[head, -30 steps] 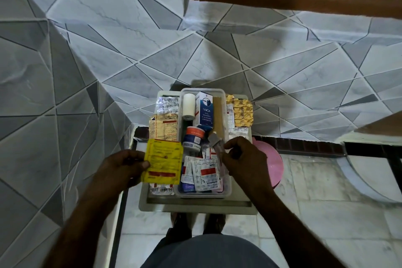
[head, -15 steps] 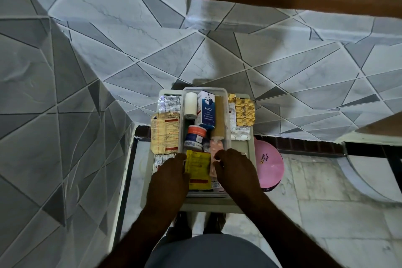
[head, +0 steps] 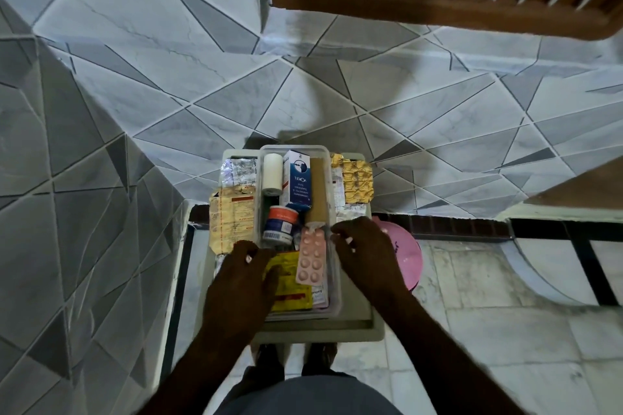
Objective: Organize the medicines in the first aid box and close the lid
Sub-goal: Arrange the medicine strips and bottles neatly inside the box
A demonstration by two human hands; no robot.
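Observation:
The clear first aid box (head: 293, 147) sits open on a white tray-like base (head: 337, 330). Inside it are a white bandage roll (head: 272, 173), a blue-and-white carton (head: 296, 178), a brown tube (head: 318, 189) and a jar with an orange band (head: 281, 224). A pink blister strip (head: 310, 258) lies tilted over a yellow packet (head: 291, 286) at the near end. My left hand (head: 242, 276) lies palm down over the yellow packet's left side. My right hand (head: 364, 256) rests at the box's right wall, bent fingertips by the pink strip's top corner.
Outside the box, silver strips (head: 237, 172) and a beige strip with red print (head: 232, 219) lie on the left, gold blister strips (head: 355, 182) on the right. A pink round object (head: 408, 256) sits right of the base. Tiled walls stand behind and left.
My left hand carried the yellow packet from the left into the box's near end and now lies on it. The pink strip now rests on top. My right hand shifted slightly right.

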